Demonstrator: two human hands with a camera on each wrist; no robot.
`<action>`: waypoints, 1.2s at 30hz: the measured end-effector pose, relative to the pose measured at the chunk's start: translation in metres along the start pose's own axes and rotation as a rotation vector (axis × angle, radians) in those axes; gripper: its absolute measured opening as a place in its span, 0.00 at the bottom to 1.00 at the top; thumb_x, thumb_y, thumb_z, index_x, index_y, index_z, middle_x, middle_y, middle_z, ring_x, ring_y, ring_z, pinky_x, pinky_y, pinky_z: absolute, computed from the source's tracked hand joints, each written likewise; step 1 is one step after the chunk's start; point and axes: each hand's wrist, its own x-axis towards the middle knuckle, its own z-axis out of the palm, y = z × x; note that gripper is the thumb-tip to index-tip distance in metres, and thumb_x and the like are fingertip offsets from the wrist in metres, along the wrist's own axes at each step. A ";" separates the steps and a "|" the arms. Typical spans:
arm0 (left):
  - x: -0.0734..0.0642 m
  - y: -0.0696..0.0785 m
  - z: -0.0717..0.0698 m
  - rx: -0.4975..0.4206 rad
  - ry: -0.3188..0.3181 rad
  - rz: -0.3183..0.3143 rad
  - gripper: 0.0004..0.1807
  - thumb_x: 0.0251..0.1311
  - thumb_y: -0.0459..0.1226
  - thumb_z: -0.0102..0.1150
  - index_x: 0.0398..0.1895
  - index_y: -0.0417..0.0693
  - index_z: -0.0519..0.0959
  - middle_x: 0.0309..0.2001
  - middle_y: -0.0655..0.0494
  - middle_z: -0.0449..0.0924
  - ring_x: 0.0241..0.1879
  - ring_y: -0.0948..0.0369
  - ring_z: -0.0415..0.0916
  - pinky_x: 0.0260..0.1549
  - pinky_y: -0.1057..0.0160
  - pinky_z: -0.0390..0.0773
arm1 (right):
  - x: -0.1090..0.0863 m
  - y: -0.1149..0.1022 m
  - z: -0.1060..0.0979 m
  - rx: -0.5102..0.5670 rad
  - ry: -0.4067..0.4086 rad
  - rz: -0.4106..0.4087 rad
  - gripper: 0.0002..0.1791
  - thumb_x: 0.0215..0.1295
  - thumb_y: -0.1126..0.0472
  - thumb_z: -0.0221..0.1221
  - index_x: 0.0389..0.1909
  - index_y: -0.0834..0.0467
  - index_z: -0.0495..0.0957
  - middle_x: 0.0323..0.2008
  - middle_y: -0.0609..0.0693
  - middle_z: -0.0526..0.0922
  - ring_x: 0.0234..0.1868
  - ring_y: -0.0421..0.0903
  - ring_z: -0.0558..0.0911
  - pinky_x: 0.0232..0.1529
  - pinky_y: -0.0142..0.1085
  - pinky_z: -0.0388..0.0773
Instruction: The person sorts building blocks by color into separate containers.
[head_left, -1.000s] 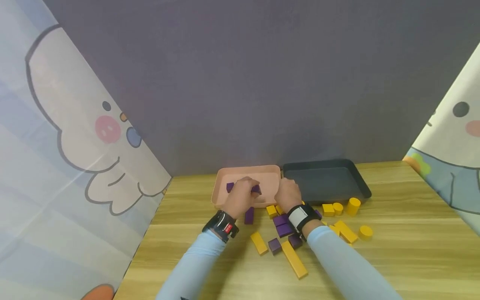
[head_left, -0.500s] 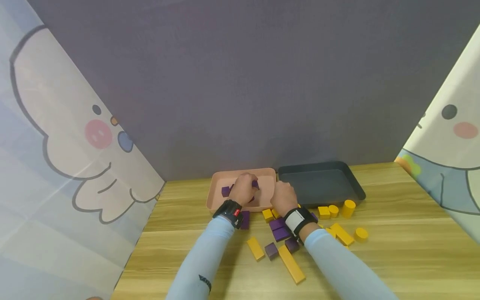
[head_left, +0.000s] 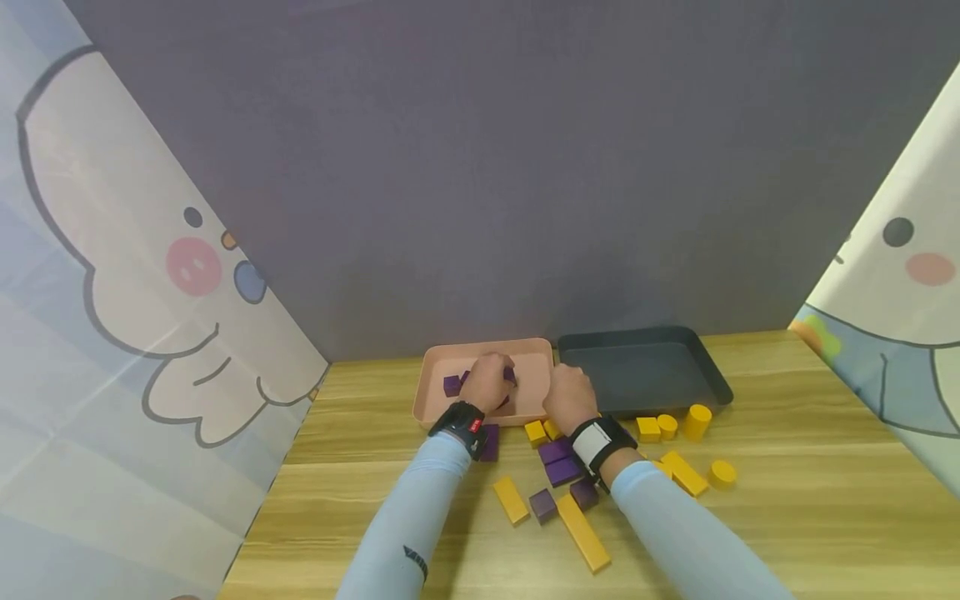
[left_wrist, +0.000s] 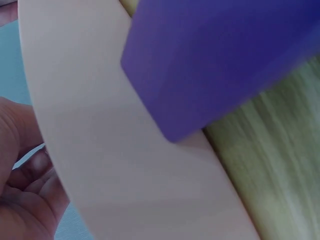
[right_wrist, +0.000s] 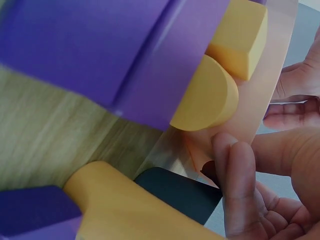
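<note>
In the head view my left hand (head_left: 486, 383) reaches into the pink tray (head_left: 531, 412) with curled fingers. A small purple block (head_left: 509, 375) shows at its fingertips, and a purple cube (head_left: 452, 385) lies to its left. From the left wrist, the tray wall (left_wrist: 100, 125) hides the left fingertips. My right hand (head_left: 570, 397) curls over the pink tray's right front corner, beside the dark tray (head_left: 643, 372). The right wrist view has its fingers (right_wrist: 241, 175) gripping the pink tray's rim.
Purple blocks (head_left: 562, 472) and yellow blocks (head_left: 583, 533) lie loose in front of the trays. Yellow cylinders (head_left: 697, 422) stand near the dark tray's front edge. A long purple block (head_left: 489, 442) lies before the pink tray. A grey wall (head_left: 480, 183) rises behind.
My left hand has shifted further back inside the pink tray with the purple block, then lowered slightly. The right hand keeps its place at the tray corner. The whole head view has shifted slightly.
</note>
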 end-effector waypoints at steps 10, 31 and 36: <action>-0.003 -0.004 0.001 -0.002 0.012 -0.033 0.16 0.60 0.31 0.72 0.52 0.41 0.87 0.52 0.48 0.89 0.55 0.51 0.86 0.59 0.54 0.84 | -0.003 -0.002 0.000 0.009 0.006 -0.015 0.13 0.54 0.69 0.70 0.40 0.70 0.83 0.37 0.65 0.89 0.38 0.62 0.89 0.42 0.54 0.89; -0.065 -0.051 -0.084 -0.183 0.353 -0.243 0.25 0.69 0.36 0.61 0.65 0.31 0.76 0.57 0.33 0.84 0.41 0.38 0.85 0.45 0.42 0.84 | -0.001 0.001 -0.001 0.011 0.008 -0.021 0.10 0.58 0.70 0.66 0.40 0.70 0.84 0.37 0.65 0.89 0.36 0.58 0.89 0.44 0.53 0.89; -0.083 -0.066 -0.079 -0.175 0.286 -0.345 0.28 0.71 0.38 0.58 0.67 0.25 0.72 0.61 0.27 0.79 0.57 0.36 0.82 0.56 0.40 0.82 | -0.002 -0.001 0.000 0.015 0.011 -0.026 0.10 0.57 0.71 0.66 0.39 0.70 0.84 0.36 0.65 0.89 0.36 0.60 0.89 0.44 0.54 0.89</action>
